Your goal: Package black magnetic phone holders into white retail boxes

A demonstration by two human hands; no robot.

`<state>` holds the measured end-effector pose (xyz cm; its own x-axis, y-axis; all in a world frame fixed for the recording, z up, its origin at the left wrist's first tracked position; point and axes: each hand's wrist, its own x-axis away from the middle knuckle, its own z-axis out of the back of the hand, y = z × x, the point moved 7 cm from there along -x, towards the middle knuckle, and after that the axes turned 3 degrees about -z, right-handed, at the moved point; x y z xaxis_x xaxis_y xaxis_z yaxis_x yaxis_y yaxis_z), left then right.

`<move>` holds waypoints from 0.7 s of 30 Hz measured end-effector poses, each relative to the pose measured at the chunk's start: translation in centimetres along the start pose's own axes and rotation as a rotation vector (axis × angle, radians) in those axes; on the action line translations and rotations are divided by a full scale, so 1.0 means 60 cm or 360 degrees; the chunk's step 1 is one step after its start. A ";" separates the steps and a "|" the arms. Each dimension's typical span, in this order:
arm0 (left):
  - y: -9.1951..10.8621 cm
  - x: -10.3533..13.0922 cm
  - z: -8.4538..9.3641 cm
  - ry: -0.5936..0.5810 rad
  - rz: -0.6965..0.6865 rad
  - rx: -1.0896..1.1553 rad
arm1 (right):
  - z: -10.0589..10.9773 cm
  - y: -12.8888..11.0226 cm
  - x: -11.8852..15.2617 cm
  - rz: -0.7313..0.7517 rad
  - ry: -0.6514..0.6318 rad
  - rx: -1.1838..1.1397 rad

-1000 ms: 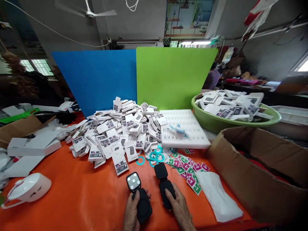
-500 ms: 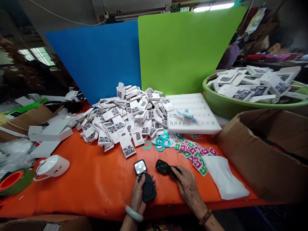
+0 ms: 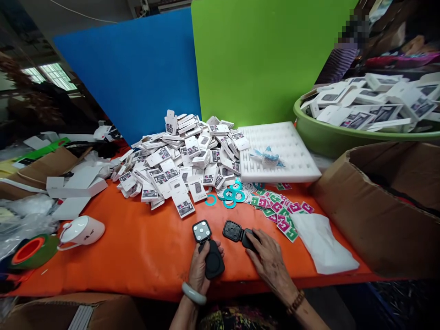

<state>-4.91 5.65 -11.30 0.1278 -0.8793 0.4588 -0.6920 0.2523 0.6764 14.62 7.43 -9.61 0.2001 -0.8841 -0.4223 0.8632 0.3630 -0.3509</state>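
Observation:
My left hand (image 3: 200, 266) is closed around a black folding magnetic phone holder (image 3: 213, 261); its hinged square plate points away from me and shows a silver face with several pale dots. To the right, my right hand (image 3: 271, 256) has its fingers over one half of a second black folding phone holder (image 3: 232, 230), low over the orange tabletop (image 3: 147, 247). That holder is unfolded, with its dark dotted plate toward the left. Fingers partly hide its other half. Beyond both hands are teal rings (image 3: 229, 196) and pink and green stickers (image 3: 275, 208).
A heap of small white boxes (image 3: 185, 160) lies against blue and green boards (image 3: 130, 78). White foam tray (image 3: 280, 176), green tub of boxes (image 3: 343, 133), cardboard box (image 3: 360, 206) and white sheet (image 3: 323, 243) are right. Left are a lidded cup (image 3: 82, 231) and tape roll (image 3: 34, 252).
The view has tilted down slightly. The right-hand holder has turned a little, so its dotted plate faces me more. My left hand keeps its grip on the other holder.

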 end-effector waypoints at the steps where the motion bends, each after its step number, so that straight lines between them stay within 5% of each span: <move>1: 0.000 0.000 0.000 0.0008 -0.0001 -0.0016 | 0.001 0.000 0.000 -0.0008 -0.0004 -0.0005; 10: 0.001 0.000 -0.001 0.0005 0.0027 -0.0068 | 0.007 -0.001 -0.008 -0.0105 -0.0104 -0.0169; 21: 0.000 0.003 0.001 -0.0089 -0.0035 -0.0183 | 0.001 0.014 -0.051 -0.0513 -0.0597 -0.0443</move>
<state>-4.94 5.48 -11.28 0.0999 -0.9057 0.4121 -0.6028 0.2744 0.7493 14.77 10.43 -8.53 0.1414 -0.9887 0.0505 0.7634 0.0764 -0.6414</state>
